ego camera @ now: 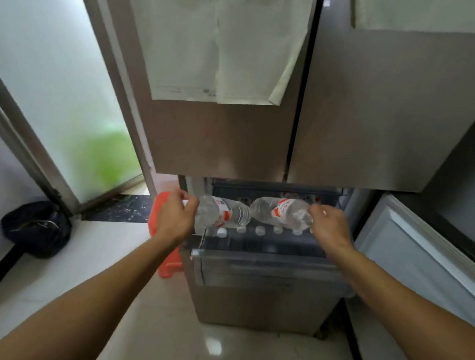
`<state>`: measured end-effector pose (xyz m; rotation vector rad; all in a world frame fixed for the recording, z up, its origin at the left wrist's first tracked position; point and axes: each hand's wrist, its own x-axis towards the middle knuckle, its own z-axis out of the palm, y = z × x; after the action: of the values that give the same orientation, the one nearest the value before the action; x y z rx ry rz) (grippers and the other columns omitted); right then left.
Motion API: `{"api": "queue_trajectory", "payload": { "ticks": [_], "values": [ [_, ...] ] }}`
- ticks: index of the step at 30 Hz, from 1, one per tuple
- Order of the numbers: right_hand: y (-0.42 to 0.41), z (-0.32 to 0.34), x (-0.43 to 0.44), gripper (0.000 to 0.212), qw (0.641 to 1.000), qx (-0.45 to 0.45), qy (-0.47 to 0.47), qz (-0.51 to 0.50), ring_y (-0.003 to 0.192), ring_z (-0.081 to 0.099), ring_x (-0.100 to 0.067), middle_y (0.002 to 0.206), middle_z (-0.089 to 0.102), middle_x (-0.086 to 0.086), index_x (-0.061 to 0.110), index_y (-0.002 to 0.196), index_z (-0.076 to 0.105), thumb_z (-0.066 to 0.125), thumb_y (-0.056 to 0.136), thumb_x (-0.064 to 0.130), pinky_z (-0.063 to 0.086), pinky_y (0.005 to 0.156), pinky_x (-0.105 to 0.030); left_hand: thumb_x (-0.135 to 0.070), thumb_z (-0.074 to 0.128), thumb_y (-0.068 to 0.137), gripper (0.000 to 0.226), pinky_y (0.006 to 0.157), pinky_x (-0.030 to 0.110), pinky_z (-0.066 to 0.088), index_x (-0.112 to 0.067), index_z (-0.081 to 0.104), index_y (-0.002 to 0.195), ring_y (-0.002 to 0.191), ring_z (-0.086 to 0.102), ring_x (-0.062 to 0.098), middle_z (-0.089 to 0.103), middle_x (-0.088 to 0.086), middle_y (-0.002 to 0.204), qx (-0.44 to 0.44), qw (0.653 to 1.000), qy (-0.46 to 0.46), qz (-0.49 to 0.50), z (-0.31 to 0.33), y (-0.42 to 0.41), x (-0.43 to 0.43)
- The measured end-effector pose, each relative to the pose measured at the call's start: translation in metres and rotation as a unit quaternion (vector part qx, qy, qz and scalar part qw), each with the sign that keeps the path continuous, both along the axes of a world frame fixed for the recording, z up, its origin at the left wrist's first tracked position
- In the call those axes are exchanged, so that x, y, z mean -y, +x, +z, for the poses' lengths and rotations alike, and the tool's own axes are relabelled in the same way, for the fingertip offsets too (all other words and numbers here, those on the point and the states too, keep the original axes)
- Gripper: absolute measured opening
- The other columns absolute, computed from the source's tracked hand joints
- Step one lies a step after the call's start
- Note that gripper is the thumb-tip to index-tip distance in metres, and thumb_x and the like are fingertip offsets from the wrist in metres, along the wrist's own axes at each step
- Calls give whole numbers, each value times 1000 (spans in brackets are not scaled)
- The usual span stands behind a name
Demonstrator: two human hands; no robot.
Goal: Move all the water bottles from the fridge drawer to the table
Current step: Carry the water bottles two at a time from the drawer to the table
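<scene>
The fridge drawer stands pulled out below the two closed steel doors. My left hand grips the neck end of a clear water bottle with a red and white label, held sideways above the drawer. My right hand grips the neck end of a second such bottle, also lying sideways, its base touching the first bottle's base. Several white bottle caps show in a row inside the drawer beneath them. The table is out of view.
An orange plastic stool stands left of the drawer, partly behind my left arm. A dark bag lies on the floor by the frosted glass door. A white panel juts out on the right. Glossy tiled floor lies below.
</scene>
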<state>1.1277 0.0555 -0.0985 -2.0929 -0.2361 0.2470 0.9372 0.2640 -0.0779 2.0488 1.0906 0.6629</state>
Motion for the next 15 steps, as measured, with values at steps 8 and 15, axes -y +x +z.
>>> {"api": "queue_trajectory", "payload": {
  "ticks": [8,15],
  "values": [
    [-94,70,-14,30,968,192,-67,145,76,54,-25,91,69,-10,18,91,66,51,86,43,37,64,-31,-37,47,93,17,59,34,34,-21,47,90,75,55,30,64,10,82,-94,978,185,8,64,-129,10],
    [-192,65,-55,31,867,346,-109,341,68,59,-20,83,62,-1,20,98,54,46,92,49,42,50,-23,-51,37,91,29,68,44,54,-25,48,92,74,61,29,67,6,85,-190,955,212,87,56,-262,41]
  ]
}}
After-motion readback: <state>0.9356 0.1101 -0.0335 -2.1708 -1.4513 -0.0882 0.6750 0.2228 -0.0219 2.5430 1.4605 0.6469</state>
